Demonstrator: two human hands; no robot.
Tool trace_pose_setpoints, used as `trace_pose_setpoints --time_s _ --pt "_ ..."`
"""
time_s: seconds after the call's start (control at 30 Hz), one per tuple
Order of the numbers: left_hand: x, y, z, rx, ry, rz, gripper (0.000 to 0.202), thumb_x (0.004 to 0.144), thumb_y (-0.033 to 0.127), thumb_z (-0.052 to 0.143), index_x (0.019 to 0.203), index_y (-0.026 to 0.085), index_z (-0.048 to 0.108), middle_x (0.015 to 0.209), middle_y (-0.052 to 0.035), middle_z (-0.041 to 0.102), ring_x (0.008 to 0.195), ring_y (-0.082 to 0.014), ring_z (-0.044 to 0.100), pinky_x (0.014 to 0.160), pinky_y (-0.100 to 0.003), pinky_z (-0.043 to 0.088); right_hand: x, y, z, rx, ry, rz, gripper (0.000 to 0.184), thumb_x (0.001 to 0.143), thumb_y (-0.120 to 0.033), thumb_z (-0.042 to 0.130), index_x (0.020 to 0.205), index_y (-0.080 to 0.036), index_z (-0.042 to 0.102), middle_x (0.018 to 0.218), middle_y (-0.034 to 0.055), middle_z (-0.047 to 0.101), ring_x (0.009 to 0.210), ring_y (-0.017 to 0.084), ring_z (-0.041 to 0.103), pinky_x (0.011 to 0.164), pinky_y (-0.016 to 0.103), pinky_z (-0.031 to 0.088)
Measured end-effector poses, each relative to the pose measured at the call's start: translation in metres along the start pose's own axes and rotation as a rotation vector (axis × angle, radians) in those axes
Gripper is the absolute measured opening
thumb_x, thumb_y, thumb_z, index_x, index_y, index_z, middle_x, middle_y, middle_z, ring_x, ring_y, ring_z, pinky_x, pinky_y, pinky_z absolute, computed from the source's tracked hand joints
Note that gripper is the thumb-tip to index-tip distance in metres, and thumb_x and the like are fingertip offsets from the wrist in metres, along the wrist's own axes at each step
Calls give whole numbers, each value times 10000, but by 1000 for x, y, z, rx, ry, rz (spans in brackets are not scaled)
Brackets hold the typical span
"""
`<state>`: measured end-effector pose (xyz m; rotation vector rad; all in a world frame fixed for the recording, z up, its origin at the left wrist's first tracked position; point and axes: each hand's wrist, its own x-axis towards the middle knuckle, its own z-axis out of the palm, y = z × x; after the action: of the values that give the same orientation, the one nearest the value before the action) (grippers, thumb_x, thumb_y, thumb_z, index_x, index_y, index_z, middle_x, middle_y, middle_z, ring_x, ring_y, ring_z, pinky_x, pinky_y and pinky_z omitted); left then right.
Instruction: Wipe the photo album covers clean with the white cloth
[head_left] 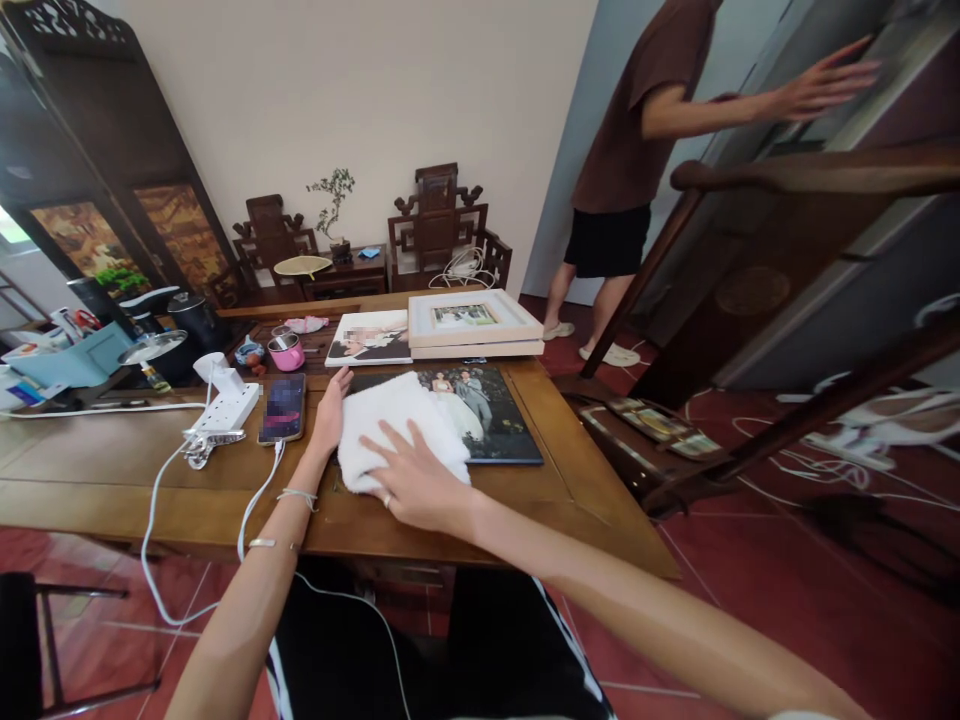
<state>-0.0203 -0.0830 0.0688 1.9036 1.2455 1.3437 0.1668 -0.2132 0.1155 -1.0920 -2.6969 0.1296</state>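
Note:
A white cloth (401, 422) lies over the near left part of a dark wedding photo print (491, 410) on the wooden table (135, 470). My right hand (414, 480) presses flat on the cloth, fingers spread. At the print's left edge rests my left hand (328, 408), fingers stretched along the edge beside the cloth. A phone (283, 408) on a white charging cable lies just left of that hand.
A framed photo (472, 322) stacked on another and a second print (371, 337) sit behind the dark print. A white power strip (225, 410), a pink cup (286, 352) and kitchen pots are at left. Another person (637, 150) stands at back right, by a wooden stair rail.

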Motion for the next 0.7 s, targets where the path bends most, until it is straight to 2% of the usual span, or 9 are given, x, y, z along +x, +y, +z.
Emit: trace_pose_setpoints --time_s 0.1,0.2,0.3,0.4,0.53,0.63,0.7 --pt "-3 1 1 65 -17 -1 554 1027 476 238 1405 137 460 1403 -149 564 1318 -235 526 1135 -424 369 -20 2 -4 84 24 55 328 941 -259 480 1199 -240 682 1517 43 453 1464 334 248 1156 628 189" --pt "-4 4 0 147 -32 16 432 994 407 404 1313 161 560 1363 -123 604 1295 -248 544 1136 -432 363 -20 25 -8 130 87 184 350 952 -241 461 1243 -222 656 1461 69 523 1455 310 280 1168 593 182" --pt "-4 5 -1 208 -40 32 359 968 329 448 1244 170 613 1310 -108 645 1249 -249 581 1116 -427 391 5 51 -10 128 148 306 383 987 -266 406 1295 -173 614 1392 143 579 1429 343 323 1137 630 211" --pt "-3 5 -2 251 -35 39 340 935 275 488 1226 165 625 1294 -111 654 1240 -267 586 1114 -440 396 45 66 -10 152 206 373 399 1020 -326 358 1327 -182 570 1378 153 580 1369 334 415 1104 627 287" --pt "-2 2 -4 274 4 45 421 973 246 394 1375 175 495 1394 -106 577 1312 -258 525 1140 -454 361 92 60 -4 174 250 325 384 950 -379 568 1288 -198 556 1341 106 563 1175 267 571 984 527 471" --pt "-2 -3 -5 277 11 47 465 963 224 400 1425 186 429 1465 -97 505 1394 -242 429 1178 -439 308 101 55 0 169 243 284 369 932 -369 600 1253 -190 569 1295 97 577 1101 246 600 914 481 521" --pt "-3 -8 -4 276 -7 42 514 929 200 441 1440 165 403 1467 -118 499 1383 -243 446 1167 -428 336 91 60 -1 162 227 266 367 931 -374 602 1245 -188 575 1300 99 577 1116 249 594 930 492 511"
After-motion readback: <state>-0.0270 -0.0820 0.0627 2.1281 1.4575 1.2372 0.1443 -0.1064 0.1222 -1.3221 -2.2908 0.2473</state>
